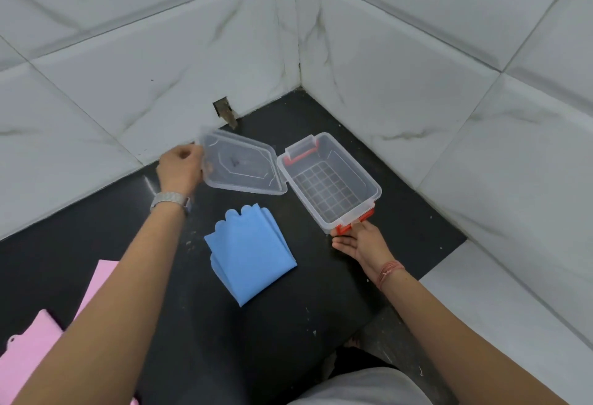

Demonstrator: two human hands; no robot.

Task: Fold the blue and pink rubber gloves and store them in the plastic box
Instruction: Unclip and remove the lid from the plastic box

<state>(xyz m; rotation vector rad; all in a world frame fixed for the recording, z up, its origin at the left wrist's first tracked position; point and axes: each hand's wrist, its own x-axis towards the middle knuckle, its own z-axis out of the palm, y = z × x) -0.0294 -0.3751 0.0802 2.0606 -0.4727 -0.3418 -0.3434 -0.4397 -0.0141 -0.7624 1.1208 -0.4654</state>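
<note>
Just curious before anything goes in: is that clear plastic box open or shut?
Open. The clear plastic box has no cover; the left hand holds its clear plastic lid beside it.

Clear box (330, 180) with red latches (353, 223) and a grid-patterned base. Clear lid (240, 164). Plain blue glove (248, 254), scalloped at its far edge. Pale pink glove (38, 350), near left. Black table (337, 276). White wall tiles (417, 67), grey-veined like marble. Silver watch (170, 200); reddish thread (388, 271).
</note>
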